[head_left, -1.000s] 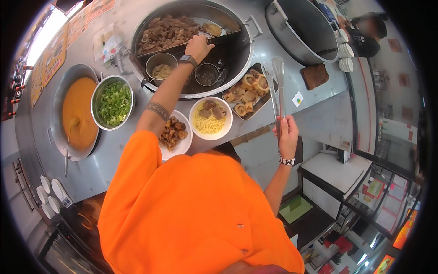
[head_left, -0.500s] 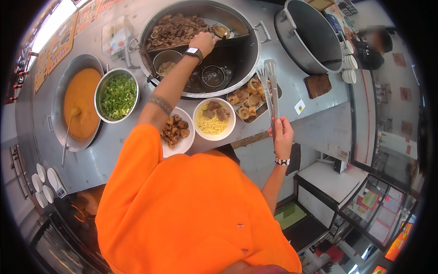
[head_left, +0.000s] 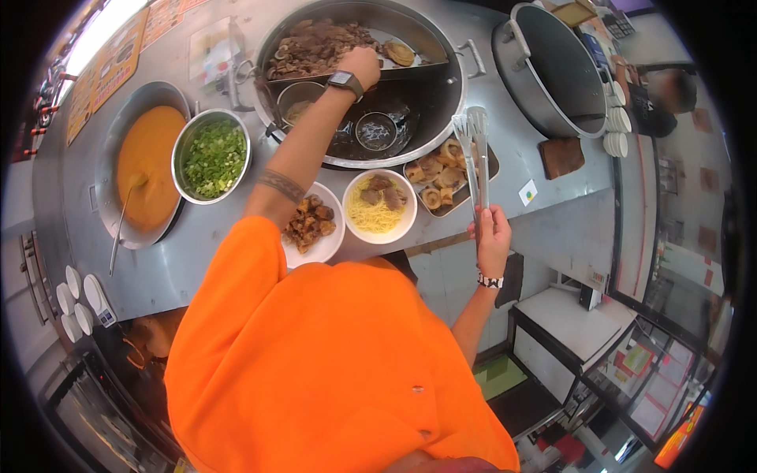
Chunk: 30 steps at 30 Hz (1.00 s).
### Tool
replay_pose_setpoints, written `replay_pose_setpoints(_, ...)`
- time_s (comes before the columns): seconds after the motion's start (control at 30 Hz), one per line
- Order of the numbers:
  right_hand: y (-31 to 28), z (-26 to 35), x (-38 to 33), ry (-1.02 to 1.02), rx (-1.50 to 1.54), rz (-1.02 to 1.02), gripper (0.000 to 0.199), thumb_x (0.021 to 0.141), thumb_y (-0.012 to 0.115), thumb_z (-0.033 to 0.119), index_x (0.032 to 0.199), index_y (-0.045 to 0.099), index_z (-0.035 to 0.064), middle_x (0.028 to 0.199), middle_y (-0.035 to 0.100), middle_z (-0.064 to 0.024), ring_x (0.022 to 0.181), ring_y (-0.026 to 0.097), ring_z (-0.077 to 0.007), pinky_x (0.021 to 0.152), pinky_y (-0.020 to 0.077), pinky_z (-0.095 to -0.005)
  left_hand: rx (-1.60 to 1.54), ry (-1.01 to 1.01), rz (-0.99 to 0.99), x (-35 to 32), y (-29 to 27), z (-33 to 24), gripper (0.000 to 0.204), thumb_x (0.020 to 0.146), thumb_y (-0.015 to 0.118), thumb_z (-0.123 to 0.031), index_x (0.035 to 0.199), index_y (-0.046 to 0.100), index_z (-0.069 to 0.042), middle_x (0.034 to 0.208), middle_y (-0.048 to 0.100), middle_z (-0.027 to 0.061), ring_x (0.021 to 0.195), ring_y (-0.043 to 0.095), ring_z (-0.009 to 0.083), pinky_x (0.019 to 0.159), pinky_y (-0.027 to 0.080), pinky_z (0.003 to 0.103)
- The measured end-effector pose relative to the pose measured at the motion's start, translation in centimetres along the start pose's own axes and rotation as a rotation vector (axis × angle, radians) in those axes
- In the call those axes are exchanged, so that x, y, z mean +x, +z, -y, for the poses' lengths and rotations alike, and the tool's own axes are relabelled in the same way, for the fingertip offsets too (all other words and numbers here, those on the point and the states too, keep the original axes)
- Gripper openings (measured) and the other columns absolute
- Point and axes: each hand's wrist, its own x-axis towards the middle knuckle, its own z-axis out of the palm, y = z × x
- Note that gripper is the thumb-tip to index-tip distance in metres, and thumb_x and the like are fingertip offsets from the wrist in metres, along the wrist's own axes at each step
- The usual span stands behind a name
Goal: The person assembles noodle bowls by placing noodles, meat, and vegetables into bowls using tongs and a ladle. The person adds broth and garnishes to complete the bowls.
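My left hand (head_left: 360, 66) reaches over the large round pot (head_left: 455, 110), at the divider beside the pile of sliced meat (head_left: 315, 47). Its fingers are curled and point away; whatever they hold is hidden. A pale round piece (head_left: 400, 54) lies to its right. Below my wrist, a wire strainer (head_left: 377, 131) sits in dark broth. My right hand (head_left: 490, 230) grips metal tongs (head_left: 476, 158), tips upward, beside a tray of bone pieces (head_left: 438, 175). Between my arms stands a white bowl of yellow noodles topped with meat (head_left: 378, 206). Left of it is a bowl of browned chunks (head_left: 309, 225).
On the left are a bowl of chopped green onions (head_left: 211, 159) and a wide pan of orange sauce (head_left: 146, 169) with a ladle. A tall empty pot (head_left: 552, 71), stacked white bowls (head_left: 615, 120) and a brown cloth (head_left: 561, 158) stand right. Another person (head_left: 654, 98) is beyond.
My left hand has moved slightly away and left, off the pale round piece, towards the sliced meat. My right hand still holds the tongs, nearly unmoved. The whole view has shifted a little.
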Motion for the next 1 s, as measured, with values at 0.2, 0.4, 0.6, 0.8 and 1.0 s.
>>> replay_pose_setpoints(0.2, -0.2, -1.1, 0.2, 0.012, 0.024, 0.015, 0.027, 0.104, 0.049, 0.028, 0.106, 0.059, 0.003, 0.079, 0.06, -0.0007, 0.066, 0.058, -0.0066, 0.057, 0.0432, -0.0211, -0.039, -0.005, 0.039, -1.7, -0.3, -0.8, 0.034, 0.079, 0.063, -0.017, 0.099, 0.067, 0.01, 0.093, 0.068, 0.0309, 0.089, 0.069, 0.0431, 0.081, 0.056, 0.049)
replay_pose_setpoints(0.4, 0.4, 0.2, 0.2, -0.029, 0.046, 0.093, 0.033, 0.103, 0.05, 0.026, 0.122, 0.053, -0.001, 0.099, 0.067, -0.008, 0.068, 0.056, -0.0058, 0.055, 0.0425, -0.0195, -0.194, -0.066, 0.012, -5.5, -0.7, -1.0, 0.066, 0.082, 0.064, -0.02, 0.124, 0.032, 0.021, 0.089, 0.065, 0.0361, 0.084, 0.068, 0.0475, 0.078, 0.056, 0.05)
replay_pose_setpoints(0.6, 1.6, 0.2, -0.7, -0.058, 0.074, 0.064, 0.036, 0.103, 0.052, 0.022, 0.131, 0.05, 0.0001, 0.098, 0.067, -0.0091, 0.065, 0.053, -0.0058, 0.055, 0.0427, -0.0198, -0.54, 0.299, 0.289, -18.1, -6.7, 0.2, 0.04, 0.096, 0.056, -0.033, 0.106, 0.065, 0.005, 0.102, 0.068, 0.0196, 0.094, 0.066, 0.0327, 0.086, 0.051, 0.04)
replay_pose_setpoints(0.8, 1.2, -0.2, -3.5, -0.002, -0.018, 0.049, 0.037, 0.099, 0.058, 0.016, 0.132, 0.053, 0.0, 0.098, 0.066, -0.0067, 0.07, 0.053, -0.0047, 0.059, 0.0432, -0.0198, -0.903, -0.861, 0.3, -35.7, -12.1, 14.5, 0.044, 0.101, 0.052, -0.041, 0.111, 0.062, 0.001, 0.103, 0.068, 0.0142, 0.088, 0.069, 0.0237, 0.08, 0.058, 0.035)
replay_pose_setpoints(1.0, 4.3, 1.5, -5.2, -0.158, -0.081, 0.266, 0.039, 0.097, 0.06, 0.014, 0.132, 0.054, 0.0004, 0.105, 0.066, -0.0073, 0.082, 0.061, -0.0094, 0.066, 0.0473, -0.0228, -1.411, -0.647, -0.558, -36.6, -9.8, 19.2, 0.04, 0.099, 0.057, -0.032, 0.122, 0.049, 0.001, 0.121, 0.058, 0.0162, 0.103, 0.064, 0.0311, 0.083, 0.058, 0.044)
